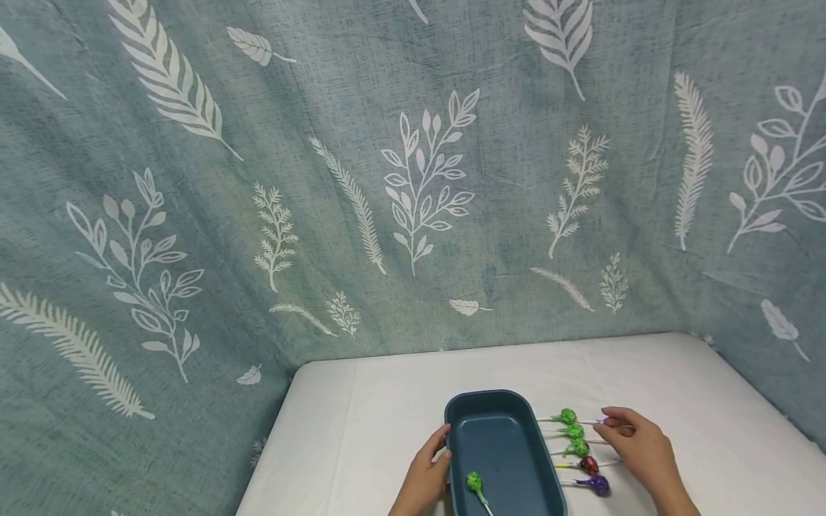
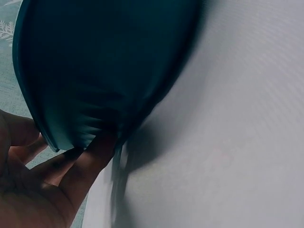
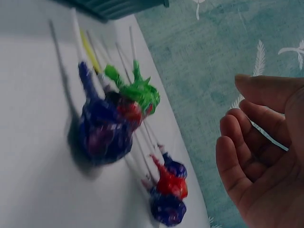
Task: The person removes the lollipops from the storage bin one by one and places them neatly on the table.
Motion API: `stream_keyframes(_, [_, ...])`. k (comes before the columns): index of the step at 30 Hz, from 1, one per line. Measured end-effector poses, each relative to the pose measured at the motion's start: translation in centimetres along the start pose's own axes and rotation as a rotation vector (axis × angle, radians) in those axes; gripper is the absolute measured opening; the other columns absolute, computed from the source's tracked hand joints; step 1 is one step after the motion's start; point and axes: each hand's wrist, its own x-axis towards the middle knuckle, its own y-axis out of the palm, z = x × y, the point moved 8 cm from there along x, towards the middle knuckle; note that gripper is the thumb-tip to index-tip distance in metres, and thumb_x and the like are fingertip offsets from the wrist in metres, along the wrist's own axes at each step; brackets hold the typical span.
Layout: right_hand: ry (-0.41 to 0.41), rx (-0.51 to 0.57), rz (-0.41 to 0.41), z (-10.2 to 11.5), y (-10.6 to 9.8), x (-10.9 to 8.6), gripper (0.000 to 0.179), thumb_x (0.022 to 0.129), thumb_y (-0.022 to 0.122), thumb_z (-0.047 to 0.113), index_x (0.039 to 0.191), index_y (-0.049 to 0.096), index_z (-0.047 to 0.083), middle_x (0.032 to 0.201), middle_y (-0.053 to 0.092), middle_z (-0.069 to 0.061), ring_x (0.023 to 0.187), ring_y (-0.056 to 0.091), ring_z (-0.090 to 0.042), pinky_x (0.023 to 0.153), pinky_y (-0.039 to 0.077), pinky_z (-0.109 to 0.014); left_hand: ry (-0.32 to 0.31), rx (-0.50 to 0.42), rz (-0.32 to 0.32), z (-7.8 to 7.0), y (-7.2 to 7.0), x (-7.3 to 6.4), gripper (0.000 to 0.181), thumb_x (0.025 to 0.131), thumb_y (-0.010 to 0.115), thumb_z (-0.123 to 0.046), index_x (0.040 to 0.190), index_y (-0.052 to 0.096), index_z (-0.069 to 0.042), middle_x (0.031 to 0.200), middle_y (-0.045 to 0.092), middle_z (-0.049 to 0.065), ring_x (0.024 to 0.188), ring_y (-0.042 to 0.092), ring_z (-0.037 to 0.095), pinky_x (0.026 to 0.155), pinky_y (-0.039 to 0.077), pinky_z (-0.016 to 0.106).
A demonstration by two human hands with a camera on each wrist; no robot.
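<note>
My left hand [image 1: 426, 473] grips the left side of a dark blue tray [image 1: 457, 459], its thumb near the rim and fingers against the outer wall in the left wrist view. One green lollipop [image 1: 474, 481] lies inside the tray. To the right of the tray, my right hand [image 1: 639, 444] hovers with bent fingers and holds nothing. Between it and the tray is a column of lollipops: several green ones [image 1: 573, 431], a red one [image 1: 589, 465] and a purple one [image 1: 599, 486]. In the right wrist view, another red lollipop [image 3: 172, 184] lies between purple ones [image 3: 169, 210], mostly hidden from the head view.
A white-covered table [image 1: 374, 408] carries everything. Behind it and at both sides hangs a grey-green cloth [image 1: 413, 301] with white leaf prints. The lollipop sticks in the nearer column point toward the tray's right wall.
</note>
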Motion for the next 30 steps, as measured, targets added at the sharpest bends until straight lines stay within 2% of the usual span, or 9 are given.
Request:
stream_keyframes(6, [-0.072,0.033,0.056,2.4,0.6,0.3,0.062,0.074,0.062,0.052,0.113,0.056,0.003,0.095,0.061,-0.011,0.087,0.058,-0.029,0.069,0.046,-0.043,-0.014,0.036,-0.006,0.0,0.0,0.0,0.042,0.093,0.043,-0.013,0.134,0.038,-0.016,0.132,0.037,0.019,0.103,0.051,0.035,0.064,0.052,0.038])
stream_keyframes(13, [-0.147,0.09,0.116,5.2,1.7,0.6,0.062,0.075,0.059,0.054,0.115,0.055,0.006,0.101,0.061,-0.011,0.093,0.057,-0.03,0.072,0.047,-0.044,-0.004,0.075,-0.01,0.0,-0.1,0.1,0.042,0.093,0.042,-0.015,0.135,0.037,-0.017,0.131,0.04,0.017,0.098,0.056,0.029,0.063,0.05,0.034])
stream_keyframes(20, [-0.217,0.154,0.151,7.8,2.8,0.6,0.048,0.078,0.062,0.044,0.113,0.057,0.011,0.101,0.061,-0.009,0.092,0.058,-0.025,0.071,0.049,-0.04,0.006,0.073,-0.011,-0.2,-0.1,0.2,0.042,0.093,0.043,-0.015,0.134,0.038,-0.016,0.13,0.04,0.018,0.1,0.054,0.03,0.068,0.051,0.036])
stream_keyframes(25, [-0.251,0.193,0.172,9.4,3.9,0.8,0.047,0.076,0.064,0.044,0.11,0.059,0.011,0.098,0.062,-0.007,0.088,0.06,-0.022,0.07,0.05,-0.038,0.012,0.106,-0.013,-0.2,-0.1,0.2,0.042,0.093,0.042,-0.015,0.134,0.038,-0.015,0.129,0.042,0.018,0.103,0.052,0.033,0.074,0.05,0.04])
stream_keyframes(30, [-0.295,0.202,0.198,10.8,5.1,0.8,0.04,0.077,0.067,0.038,0.107,0.061,0.013,0.097,0.062,-0.005,0.086,0.06,-0.018,0.069,0.05,-0.037,0.02,0.095,-0.01,-0.2,-0.1,0.2,0.042,0.093,0.042,-0.013,0.134,0.037,-0.014,0.129,0.041,0.021,0.102,0.052,0.036,0.069,0.051,0.041])
